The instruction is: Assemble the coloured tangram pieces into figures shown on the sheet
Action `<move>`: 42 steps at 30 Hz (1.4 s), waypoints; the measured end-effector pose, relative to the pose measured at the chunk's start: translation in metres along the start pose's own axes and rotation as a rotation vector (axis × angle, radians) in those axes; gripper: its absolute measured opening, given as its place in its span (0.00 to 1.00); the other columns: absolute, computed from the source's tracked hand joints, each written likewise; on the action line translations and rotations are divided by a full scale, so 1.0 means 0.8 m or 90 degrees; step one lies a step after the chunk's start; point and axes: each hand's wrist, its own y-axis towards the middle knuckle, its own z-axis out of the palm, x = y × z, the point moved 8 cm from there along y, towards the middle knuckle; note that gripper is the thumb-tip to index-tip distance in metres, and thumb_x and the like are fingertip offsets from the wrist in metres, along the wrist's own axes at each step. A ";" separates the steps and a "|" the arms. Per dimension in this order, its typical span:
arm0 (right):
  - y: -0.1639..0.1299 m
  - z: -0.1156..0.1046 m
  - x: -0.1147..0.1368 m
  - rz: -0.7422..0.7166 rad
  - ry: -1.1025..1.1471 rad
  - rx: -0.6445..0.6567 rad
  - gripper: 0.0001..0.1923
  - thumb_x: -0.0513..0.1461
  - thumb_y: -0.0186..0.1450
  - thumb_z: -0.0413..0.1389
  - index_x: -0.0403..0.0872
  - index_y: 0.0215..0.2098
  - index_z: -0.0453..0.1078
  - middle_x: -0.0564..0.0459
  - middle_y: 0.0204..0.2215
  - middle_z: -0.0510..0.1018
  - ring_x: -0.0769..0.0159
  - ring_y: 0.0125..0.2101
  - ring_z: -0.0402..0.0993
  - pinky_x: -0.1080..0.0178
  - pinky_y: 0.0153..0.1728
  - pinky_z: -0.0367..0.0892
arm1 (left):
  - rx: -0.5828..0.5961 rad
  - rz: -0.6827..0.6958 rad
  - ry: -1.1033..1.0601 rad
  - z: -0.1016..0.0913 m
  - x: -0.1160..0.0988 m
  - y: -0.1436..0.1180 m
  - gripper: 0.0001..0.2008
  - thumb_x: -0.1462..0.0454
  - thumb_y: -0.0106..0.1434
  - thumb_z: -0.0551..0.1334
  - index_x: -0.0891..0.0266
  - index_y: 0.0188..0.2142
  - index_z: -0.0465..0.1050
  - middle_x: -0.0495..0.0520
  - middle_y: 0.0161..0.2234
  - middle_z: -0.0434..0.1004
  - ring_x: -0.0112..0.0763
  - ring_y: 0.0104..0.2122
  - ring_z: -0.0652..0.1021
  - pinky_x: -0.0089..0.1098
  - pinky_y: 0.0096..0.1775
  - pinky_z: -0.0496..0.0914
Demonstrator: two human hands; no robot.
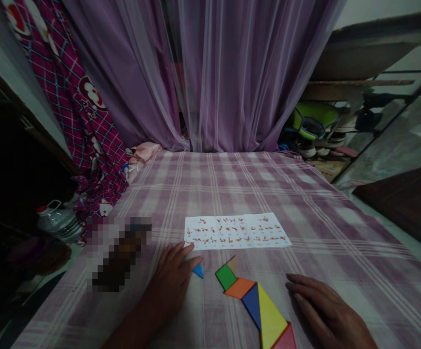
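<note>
My left hand (172, 278) rests on the bedspread with its fingers stretched and thumb apart, the fingertips at the lower left corner of a printed pattern sheet (232, 231). Under or beside its thumb lies a small blue triangle (198, 271), partly hidden. Between my hands, flat tangram pieces form a joined row: a small tan triangle (233, 264), a green square (226, 277), an orange parallelogram (240, 288), a dark blue triangle (253, 305), a large yellow triangle (270, 317) and a red piece (286, 338), cut off by the frame. My right hand (329, 312) lies open right of the yellow triangle, holding nothing.
A checked bedspread (210, 186) covers the surface. A blurred-out patch (119, 254) is at the left. Purple curtains (225, 77) hang behind, a plastic bottle (57, 220) stands at the left, and shelves with shoes (305, 148) are at the right.
</note>
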 end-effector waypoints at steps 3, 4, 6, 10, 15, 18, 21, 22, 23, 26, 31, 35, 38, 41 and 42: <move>0.001 -0.002 0.005 -0.009 -0.014 -0.014 0.14 0.46 0.69 0.50 0.54 0.40 0.79 0.51 0.43 0.83 0.58 0.40 0.81 0.57 0.37 0.80 | -0.011 0.001 0.007 0.000 0.001 0.000 0.22 0.68 0.68 0.50 0.51 0.57 0.68 0.52 0.61 0.68 0.42 0.62 0.64 0.53 0.62 0.60; 0.001 -0.003 0.006 -0.012 -0.017 -0.017 0.14 0.46 0.69 0.50 0.54 0.40 0.79 0.51 0.42 0.83 0.58 0.40 0.81 0.57 0.37 0.80 | -0.018 -0.001 0.007 0.000 0.001 -0.001 0.21 0.68 0.68 0.50 0.52 0.57 0.68 0.53 0.60 0.69 0.42 0.62 0.65 0.53 0.61 0.61; 0.001 -0.003 0.009 -0.018 -0.020 -0.022 0.14 0.45 0.69 0.50 0.54 0.40 0.78 0.51 0.42 0.83 0.59 0.39 0.81 0.58 0.36 0.80 | -0.043 -0.011 0.002 -0.004 0.001 -0.002 0.19 0.66 0.68 0.51 0.54 0.56 0.68 0.54 0.59 0.70 0.43 0.60 0.67 0.51 0.61 0.62; 0.000 -0.002 0.008 -0.015 -0.013 -0.026 0.13 0.45 0.69 0.51 0.54 0.41 0.78 0.51 0.42 0.82 0.59 0.40 0.81 0.58 0.36 0.79 | -0.089 -0.069 -0.010 -0.016 0.006 -0.006 0.14 0.62 0.67 0.56 0.56 0.51 0.71 0.56 0.50 0.75 0.42 0.51 0.73 0.46 0.54 0.69; -0.004 0.005 0.000 0.025 0.005 -0.002 0.14 0.45 0.69 0.51 0.53 0.40 0.78 0.50 0.42 0.82 0.58 0.41 0.80 0.56 0.40 0.78 | -0.097 -0.047 0.025 -0.027 -0.004 -0.005 0.11 0.62 0.70 0.55 0.55 0.47 0.74 0.53 0.39 0.77 0.37 0.40 0.76 0.40 0.43 0.71; -0.003 0.004 0.001 0.027 0.009 0.001 0.13 0.44 0.68 0.51 0.52 0.40 0.78 0.49 0.42 0.82 0.58 0.42 0.79 0.55 0.40 0.78 | -0.075 -0.021 0.056 -0.026 -0.011 -0.003 0.13 0.64 0.70 0.53 0.55 0.48 0.74 0.53 0.37 0.77 0.36 0.38 0.75 0.38 0.41 0.70; 0.000 0.001 0.006 0.005 0.014 -0.006 0.11 0.42 0.68 0.52 0.52 0.41 0.77 0.50 0.42 0.82 0.58 0.41 0.79 0.56 0.40 0.77 | -0.058 -0.013 0.067 -0.025 -0.016 -0.003 0.15 0.66 0.70 0.52 0.56 0.50 0.74 0.54 0.39 0.77 0.37 0.38 0.75 0.38 0.41 0.69; 0.000 -0.001 0.008 0.000 0.015 -0.010 0.11 0.41 0.68 0.52 0.52 0.41 0.77 0.50 0.42 0.82 0.59 0.41 0.79 0.56 0.40 0.77 | -0.058 -0.012 0.064 -0.026 -0.018 -0.003 0.15 0.66 0.70 0.52 0.56 0.50 0.74 0.54 0.39 0.77 0.37 0.39 0.75 0.39 0.41 0.69; 0.001 -0.002 0.009 -0.003 0.016 -0.014 0.11 0.41 0.68 0.53 0.52 0.41 0.77 0.50 0.42 0.82 0.59 0.41 0.79 0.56 0.40 0.77 | -0.060 -0.011 0.060 -0.026 -0.019 -0.002 0.15 0.65 0.71 0.52 0.56 0.51 0.74 0.54 0.39 0.77 0.37 0.39 0.75 0.39 0.41 0.69; 0.002 -0.003 0.010 0.000 0.020 -0.020 0.10 0.41 0.68 0.53 0.52 0.42 0.76 0.50 0.42 0.82 0.59 0.41 0.79 0.56 0.40 0.77 | -0.067 -0.011 0.051 -0.027 -0.023 -0.001 0.13 0.62 0.70 0.55 0.57 0.51 0.74 0.54 0.41 0.78 0.39 0.41 0.75 0.40 0.43 0.70; 0.003 -0.004 0.011 -0.001 0.029 -0.024 0.10 0.40 0.68 0.53 0.51 0.41 0.76 0.49 0.42 0.82 0.59 0.41 0.79 0.56 0.40 0.77 | -0.048 -0.036 0.042 -0.024 -0.024 0.006 0.15 0.58 0.67 0.60 0.59 0.51 0.73 0.56 0.44 0.78 0.41 0.44 0.76 0.42 0.45 0.70; 0.004 -0.003 0.011 0.003 0.035 -0.022 0.10 0.40 0.68 0.53 0.51 0.41 0.76 0.49 0.42 0.82 0.58 0.41 0.79 0.55 0.40 0.77 | -0.030 -0.049 0.037 -0.021 -0.027 0.010 0.14 0.59 0.66 0.61 0.58 0.50 0.73 0.55 0.45 0.78 0.41 0.44 0.76 0.41 0.46 0.70; 0.003 -0.003 0.010 0.014 0.040 -0.017 0.10 0.39 0.68 0.52 0.50 0.41 0.76 0.49 0.42 0.82 0.58 0.41 0.79 0.54 0.40 0.77 | -0.018 -0.054 0.035 -0.019 -0.028 0.014 0.12 0.60 0.67 0.60 0.58 0.49 0.73 0.56 0.45 0.78 0.40 0.45 0.75 0.41 0.46 0.70; 0.003 -0.003 0.010 0.017 0.047 -0.015 0.10 0.39 0.68 0.52 0.50 0.41 0.76 0.48 0.42 0.81 0.58 0.41 0.79 0.54 0.40 0.77 | -0.006 -0.052 0.042 -0.019 -0.030 0.020 0.12 0.60 0.68 0.58 0.58 0.48 0.74 0.55 0.44 0.79 0.39 0.44 0.76 0.41 0.47 0.69; 0.003 -0.003 0.010 0.017 0.047 -0.013 0.10 0.39 0.68 0.52 0.50 0.41 0.76 0.48 0.42 0.81 0.58 0.41 0.79 0.54 0.40 0.77 | 0.000 -0.049 0.045 -0.018 -0.030 0.022 0.11 0.61 0.68 0.58 0.58 0.48 0.74 0.55 0.44 0.79 0.39 0.43 0.76 0.41 0.46 0.69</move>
